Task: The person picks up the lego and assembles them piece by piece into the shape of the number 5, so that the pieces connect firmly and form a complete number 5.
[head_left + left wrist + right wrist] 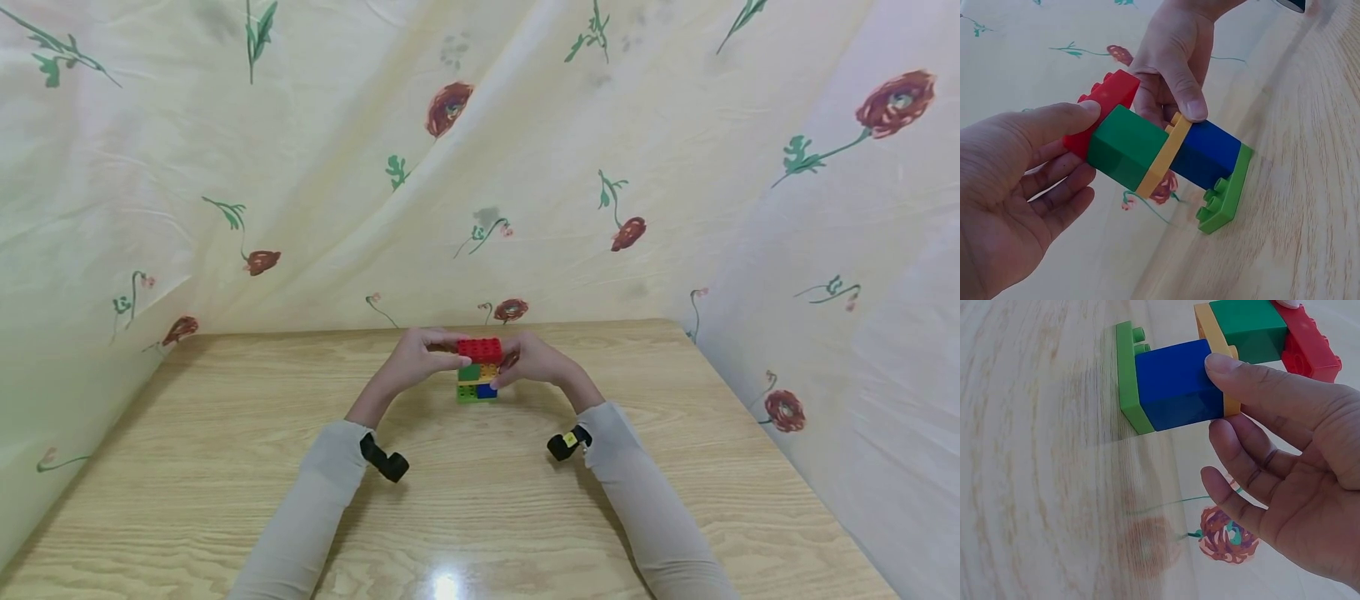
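Note:
A stack of toy bricks stands on the wooden table. At its bottom lies a light green brick (pixel 1225 203), with a blue brick (pixel 1179 381) on its right part. Above that is a flat orange brick (pixel 1165 156), then a green brick (pixel 1125 147) on the left side. A red brick (pixel 480 349) sits on top, jutting out to the right past the green one. My left hand (pixel 423 358) pinches the red brick at its left end, thumb in front. My right hand (pixel 536 358) pinches the blue brick near the orange one, its thumb on the front face.
The wooden table (pixel 480 483) reaches back to a flowered cloth (pixel 337 167) that hangs behind and along both sides. Each wrist wears a black camera mount, the left mount (pixel 385 459) and the right mount (pixel 567 442) both just above the table.

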The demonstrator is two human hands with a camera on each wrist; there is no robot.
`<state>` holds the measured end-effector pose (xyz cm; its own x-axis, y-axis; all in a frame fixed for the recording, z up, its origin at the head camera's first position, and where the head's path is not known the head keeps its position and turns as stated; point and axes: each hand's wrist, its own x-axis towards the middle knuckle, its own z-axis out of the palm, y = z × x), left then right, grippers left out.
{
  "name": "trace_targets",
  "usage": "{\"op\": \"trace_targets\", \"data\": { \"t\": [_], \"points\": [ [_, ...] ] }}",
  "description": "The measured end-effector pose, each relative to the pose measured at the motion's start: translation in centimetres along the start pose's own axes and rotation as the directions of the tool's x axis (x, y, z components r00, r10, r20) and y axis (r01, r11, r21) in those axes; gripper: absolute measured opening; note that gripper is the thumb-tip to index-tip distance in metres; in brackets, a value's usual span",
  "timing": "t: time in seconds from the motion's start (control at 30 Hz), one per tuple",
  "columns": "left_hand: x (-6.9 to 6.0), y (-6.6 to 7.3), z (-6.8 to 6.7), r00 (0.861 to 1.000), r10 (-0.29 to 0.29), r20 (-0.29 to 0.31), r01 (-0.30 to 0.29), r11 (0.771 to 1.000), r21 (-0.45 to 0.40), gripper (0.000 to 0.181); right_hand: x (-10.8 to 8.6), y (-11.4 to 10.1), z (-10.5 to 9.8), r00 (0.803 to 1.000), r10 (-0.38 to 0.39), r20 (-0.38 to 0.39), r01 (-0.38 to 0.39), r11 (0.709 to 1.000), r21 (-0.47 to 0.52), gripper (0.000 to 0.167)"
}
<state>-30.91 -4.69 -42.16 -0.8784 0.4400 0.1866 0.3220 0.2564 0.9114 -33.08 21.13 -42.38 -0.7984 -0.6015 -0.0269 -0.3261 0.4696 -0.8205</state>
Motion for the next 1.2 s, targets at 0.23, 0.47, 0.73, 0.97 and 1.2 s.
{"op": "trace_targets", "data": {
  "t": [0.23,0.47,0.73,0.97,1.2],
  "points": [
    [0.02,0.15,-0.02,1.0,-0.01,-0.004,0.01,1.0,0.008,0.034,0.05,0.02,0.01,1.0,-0.004,-0.003,0.004,1.0,-0.006,0.031],
    [-0.02,0.19,-0.01,1.0,-0.01,-0.005,0.01,1.0,0.013,0.034,0.16,0.16,-0.1,1.0,-0.005,-0.002,0.005,1.0,-0.02,0.03],
    [0.02,0.22,0.02,1.0,-0.014,-0.007,0.014,1.0,0.018,0.034,0.2,0.31,0.01,1.0,0.003,0.001,-0.003,1.0,-0.012,0.03],
    [0.05,0.14,0.01,1.0,-0.001,-0.004,0.001,1.0,0.028,0.034,0.2,0.28,0.02,1.0,0.017,-0.007,-0.017,1.0,-0.02,0.03],
    [0.07,0.05,-0.11,1.0,0.006,0.005,-0.006,1.0,0.027,0.036,0.18,0.3,-0.08,1.0,0.022,-0.004,-0.022,0.999,-0.023,0.03]
  ]
}}
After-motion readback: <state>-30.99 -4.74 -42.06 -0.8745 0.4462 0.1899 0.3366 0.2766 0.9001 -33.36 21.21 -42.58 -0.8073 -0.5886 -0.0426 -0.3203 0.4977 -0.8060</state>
